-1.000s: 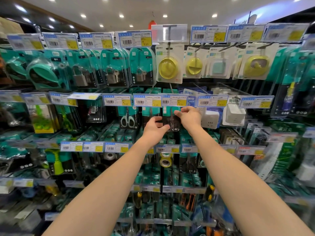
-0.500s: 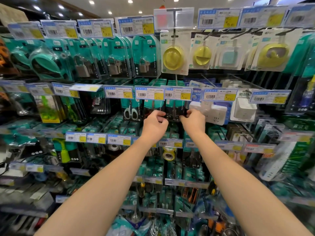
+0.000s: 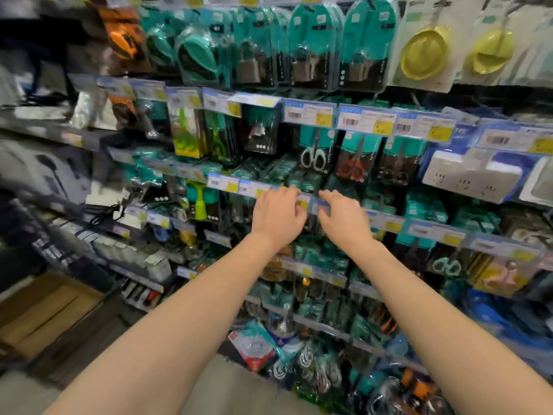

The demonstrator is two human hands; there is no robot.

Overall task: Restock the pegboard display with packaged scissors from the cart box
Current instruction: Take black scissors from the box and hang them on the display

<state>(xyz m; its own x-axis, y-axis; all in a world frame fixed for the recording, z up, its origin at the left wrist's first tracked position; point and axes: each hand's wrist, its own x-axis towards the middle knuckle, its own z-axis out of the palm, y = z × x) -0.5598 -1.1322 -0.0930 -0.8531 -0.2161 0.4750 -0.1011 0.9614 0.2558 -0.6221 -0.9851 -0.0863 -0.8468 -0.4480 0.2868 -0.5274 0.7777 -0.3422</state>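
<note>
While both hands hang in front of the display, status reads as follows.

Progress: packaged scissors (image 3: pixel 395 161) hang on the upper hook row beside the red-handled pack (image 3: pixel 354 161) and the white-handled pack (image 3: pixel 314 154); judged from this, at least one pack is placed.
Remaining: a further trip to the cart box (image 3: pixel 45 313), lower left, appears to be due; its contents cannot be seen.
Left hand (image 3: pixel 276 217): empty, fingers loosely curled and slightly apart, tips touching or just before the price-tag rail (image 3: pixel 233 184).
Right hand (image 3: pixel 344 220): empty, fingers (image 3: pixel 330 195) loosely spread, blurred.
Relation: hung packs sit above both hands, clear of the fingertips; no contact.
</note>
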